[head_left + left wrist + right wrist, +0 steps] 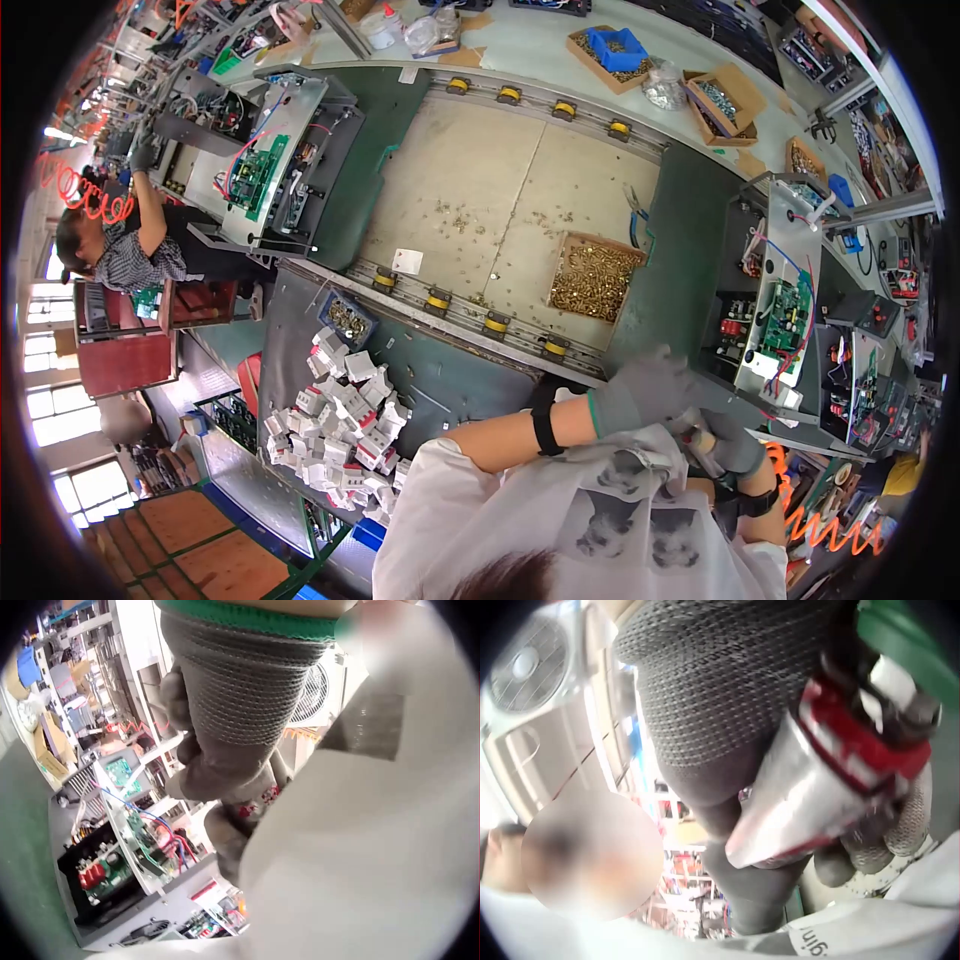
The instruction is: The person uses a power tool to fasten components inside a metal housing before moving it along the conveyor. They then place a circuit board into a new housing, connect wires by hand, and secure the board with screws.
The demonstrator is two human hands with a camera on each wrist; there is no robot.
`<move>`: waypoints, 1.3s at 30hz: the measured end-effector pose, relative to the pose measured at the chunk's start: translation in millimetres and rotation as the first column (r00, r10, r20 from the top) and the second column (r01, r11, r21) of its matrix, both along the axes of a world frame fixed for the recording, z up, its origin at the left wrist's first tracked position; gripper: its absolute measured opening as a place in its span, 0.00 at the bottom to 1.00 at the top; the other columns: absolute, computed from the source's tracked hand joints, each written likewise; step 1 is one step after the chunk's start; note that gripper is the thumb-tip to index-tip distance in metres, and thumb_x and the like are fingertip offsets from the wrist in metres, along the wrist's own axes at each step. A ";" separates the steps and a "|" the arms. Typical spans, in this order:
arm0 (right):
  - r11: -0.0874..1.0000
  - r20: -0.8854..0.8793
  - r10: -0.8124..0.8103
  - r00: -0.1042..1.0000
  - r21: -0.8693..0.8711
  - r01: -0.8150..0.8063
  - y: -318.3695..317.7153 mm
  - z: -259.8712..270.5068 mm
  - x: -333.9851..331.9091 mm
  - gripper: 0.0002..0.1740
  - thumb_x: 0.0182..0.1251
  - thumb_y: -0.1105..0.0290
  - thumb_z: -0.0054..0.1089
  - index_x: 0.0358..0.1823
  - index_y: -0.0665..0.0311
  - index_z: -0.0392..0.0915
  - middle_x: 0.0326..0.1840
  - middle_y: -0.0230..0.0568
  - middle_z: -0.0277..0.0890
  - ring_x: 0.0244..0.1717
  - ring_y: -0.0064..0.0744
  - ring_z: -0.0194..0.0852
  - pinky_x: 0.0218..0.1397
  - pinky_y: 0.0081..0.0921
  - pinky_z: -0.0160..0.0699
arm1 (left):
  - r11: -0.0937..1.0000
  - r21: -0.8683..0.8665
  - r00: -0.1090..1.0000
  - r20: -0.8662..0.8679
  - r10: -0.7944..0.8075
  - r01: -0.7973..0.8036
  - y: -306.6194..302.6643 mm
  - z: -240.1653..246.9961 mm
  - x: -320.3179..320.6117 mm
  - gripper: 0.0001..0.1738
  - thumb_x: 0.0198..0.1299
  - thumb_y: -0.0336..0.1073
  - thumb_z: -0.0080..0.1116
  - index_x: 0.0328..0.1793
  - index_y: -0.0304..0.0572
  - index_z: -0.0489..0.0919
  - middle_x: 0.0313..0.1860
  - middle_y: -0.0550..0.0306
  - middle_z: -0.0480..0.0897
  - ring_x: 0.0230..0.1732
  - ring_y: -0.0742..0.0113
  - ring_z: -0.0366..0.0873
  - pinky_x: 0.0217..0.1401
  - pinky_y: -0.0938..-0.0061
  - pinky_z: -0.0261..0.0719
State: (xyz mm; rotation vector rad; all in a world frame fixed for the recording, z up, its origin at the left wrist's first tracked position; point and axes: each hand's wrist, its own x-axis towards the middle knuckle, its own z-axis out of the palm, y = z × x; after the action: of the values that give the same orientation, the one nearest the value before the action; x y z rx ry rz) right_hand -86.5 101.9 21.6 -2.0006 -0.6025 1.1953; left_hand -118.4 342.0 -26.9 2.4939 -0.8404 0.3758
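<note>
Both hands wear grey gloves and meet close to the person's chest. My right hand (728, 445) grips a silver-and-red, roughly cylindrical thing (795, 795); gloved fingertips curl round its lower side in the right wrist view, and its kind is unclear. Close beside it, my left hand (645, 390) is blurred in the head view. In the left wrist view, the left hand's curled fingers (187, 750) show at its far side. A pale, red-marked surface (255, 806) appears right below that hand, partly covered by the glove. I cannot tell whether the left hand holds it.
In front, a box of brass screws (595, 280) and pliers (636, 215) lie on the board. An open chassis with a green circuit board (785, 315) stands at right. White-and-red parts (345, 415) are heaped at left. Another person (130, 240) works at far left.
</note>
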 end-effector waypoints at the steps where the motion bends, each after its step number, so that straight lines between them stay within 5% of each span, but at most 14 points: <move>1: 0.982 -0.203 -0.175 0.963 0.038 0.187 18.2 6.4 0.8 0.31 0.49 0.68 0.72 0.56 0.70 0.71 0.45 0.43 0.75 0.46 0.35 0.72 0.51 0.28 0.73 | 0.989 -0.060 0.990 -0.004 0.139 -0.139 17.7 -5.5 7.7 0.19 0.49 0.36 0.57 0.51 0.52 0.79 0.36 0.61 0.80 0.43 0.64 0.79 0.45 0.66 0.76; 3: 0.926 -0.400 -0.335 0.853 0.028 0.377 30.3 6.3 2.7 0.38 0.45 0.70 0.76 0.60 0.70 0.68 0.48 0.41 0.74 0.47 0.31 0.70 0.52 0.27 0.73 | 0.853 -0.301 0.904 -0.152 0.399 -0.427 64.1 -36.5 23.2 0.21 0.45 0.30 0.60 0.50 0.49 0.79 0.42 0.58 0.80 0.47 0.60 0.77 0.49 0.65 0.75; 5: 0.970 -0.256 -0.210 0.944 -0.172 0.169 18.7 -2.8 4.5 0.44 0.42 0.71 0.77 0.63 0.69 0.64 0.52 0.38 0.72 0.49 0.27 0.68 0.53 0.26 0.72 | 0.439 -0.433 0.607 -0.414 0.678 -0.787 112.3 -124.4 23.3 0.26 0.41 0.20 0.59 0.52 0.43 0.77 0.49 0.51 0.78 0.44 0.52 0.77 0.49 0.66 0.76; 7: 0.955 -0.252 -0.273 0.928 -0.187 0.230 20.2 -3.9 -2.8 0.45 0.41 0.72 0.78 0.63 0.69 0.64 0.53 0.38 0.72 0.49 0.27 0.68 0.53 0.27 0.72 | 0.099 -0.139 0.161 -0.576 0.801 -0.985 169.6 -182.2 10.0 0.24 0.45 0.21 0.57 0.52 0.48 0.76 0.48 0.47 0.77 0.51 0.47 0.74 0.55 0.60 0.74; 10: 0.930 -0.209 -0.368 0.906 -0.096 0.355 15.5 -19.3 -12.7 0.39 0.41 0.70 0.78 0.58 0.69 0.69 0.49 0.39 0.75 0.46 0.27 0.70 0.52 0.28 0.72 | 0.026 0.181 -0.069 -0.501 0.863 -0.983 221.3 -233.8 -6.1 0.21 0.50 0.26 0.58 0.52 0.50 0.77 0.50 0.48 0.76 0.51 0.46 0.74 0.53 0.59 0.76; 19: 0.918 -0.200 -0.301 0.932 -0.324 0.226 28.7 -7.0 -22.3 0.26 0.52 0.56 0.73 0.46 0.67 0.76 0.30 0.37 0.76 0.30 0.24 0.68 0.35 0.28 0.72 | 0.461 0.116 0.393 -0.368 0.843 -0.880 242.9 -297.1 -23.0 0.13 0.46 0.23 0.55 0.40 0.44 0.78 0.40 0.46 0.78 0.42 0.45 0.76 0.44 0.56 0.75; 22: 0.918 -0.218 -0.293 0.931 -0.336 0.210 29.4 -2.2 -22.8 0.28 0.52 0.54 0.73 0.45 0.67 0.75 0.29 0.37 0.76 0.27 0.25 0.67 0.34 0.27 0.72 | 0.311 0.382 0.067 -0.535 0.842 -0.870 234.1 -269.1 -9.1 0.14 0.50 0.25 0.57 0.44 0.44 0.77 0.45 0.43 0.78 0.46 0.44 0.77 0.48 0.57 0.77; 24: 0.893 -0.232 -0.347 0.909 -0.377 0.245 29.2 3.9 -26.7 0.28 0.52 0.53 0.73 0.44 0.68 0.75 0.27 0.37 0.75 0.27 0.25 0.67 0.34 0.27 0.72 | 0.302 0.245 0.162 -0.466 0.870 -0.921 251.4 -298.8 -19.6 0.10 0.49 0.26 0.55 0.39 0.43 0.77 0.37 0.43 0.81 0.40 0.44 0.79 0.42 0.58 0.76; 26: 0.894 -0.207 -0.380 0.902 -0.333 0.300 25.3 10.8 -31.5 0.27 0.53 0.52 0.72 0.41 0.68 0.75 0.26 0.36 0.74 0.27 0.25 0.68 0.34 0.27 0.71 | 0.106 0.056 0.052 -0.597 0.800 -0.993 264.1 -294.8 -18.1 0.07 0.47 0.25 0.54 0.35 0.41 0.76 0.28 0.48 0.80 0.32 0.51 0.77 0.39 0.63 0.75; 34: 0.843 -0.265 -0.520 0.812 -0.311 0.438 -33.4 -11.2 -83.3 0.23 0.53 0.57 0.72 0.38 0.67 0.75 0.26 0.33 0.73 0.28 0.23 0.69 0.33 0.25 0.70 | 0.269 0.136 0.136 -0.603 0.786 -0.953 268.1 -311.5 -33.6 0.10 0.59 0.37 0.56 0.45 0.44 0.80 0.42 0.48 0.84 0.45 0.54 0.81 0.49 0.65 0.78; 35: 0.818 -0.238 -0.562 0.793 -0.300 0.490 -41.7 -12.8 -92.4 0.22 0.52 0.58 0.73 0.38 0.67 0.75 0.27 0.33 0.74 0.28 0.22 0.69 0.33 0.25 0.71 | 0.228 0.167 0.091 -0.579 0.810 -0.959 272.4 -317.0 -37.3 0.10 0.59 0.37 0.56 0.45 0.44 0.80 0.42 0.48 0.84 0.45 0.54 0.81 0.49 0.65 0.78; 36: 0.795 -0.217 -0.597 0.772 -0.286 0.535 -47.0 -15.3 -99.8 0.21 0.52 0.59 0.73 0.37 0.67 0.76 0.27 0.33 0.74 0.29 0.22 0.70 0.33 0.25 0.71 | -0.056 -0.083 0.042 -0.857 0.513 -0.995 281.1 -336.4 -33.1 0.09 0.56 0.34 0.54 0.42 0.45 0.79 0.37 0.53 0.81 0.38 0.57 0.77 0.42 0.67 0.74; 38: 0.761 -0.179 -0.642 0.746 -0.262 0.593 -49.2 -16.4 -108.3 0.20 0.49 0.62 0.74 0.37 0.67 0.76 0.28 0.33 0.74 0.30 0.22 0.70 0.34 0.26 0.72 | -0.731 -0.206 0.432 -0.892 -0.132 -0.650 304.1 -358.8 -32.2 0.10 0.49 0.28 0.50 0.38 0.48 0.77 0.26 0.62 0.77 0.24 0.64 0.69 0.27 0.69 0.68; 39: 0.788 -0.208 -0.611 0.764 -0.246 0.564 -49.6 -18.8 -109.5 0.20 0.49 0.62 0.74 0.37 0.67 0.76 0.28 0.33 0.74 0.30 0.22 0.70 0.34 0.26 0.72 | -0.718 -0.318 0.682 -0.671 -0.292 -0.620 290.1 -334.4 -42.7 0.08 0.54 0.34 0.47 0.32 0.47 0.78 0.30 0.57 0.80 0.34 0.63 0.77 0.35 0.67 0.74</move>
State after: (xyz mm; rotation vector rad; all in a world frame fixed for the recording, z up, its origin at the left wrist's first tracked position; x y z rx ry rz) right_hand -196.1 52.3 2.8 -1.8919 0.2834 1.1102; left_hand -161.1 632.1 -361.3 0.3429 0.7750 0.2924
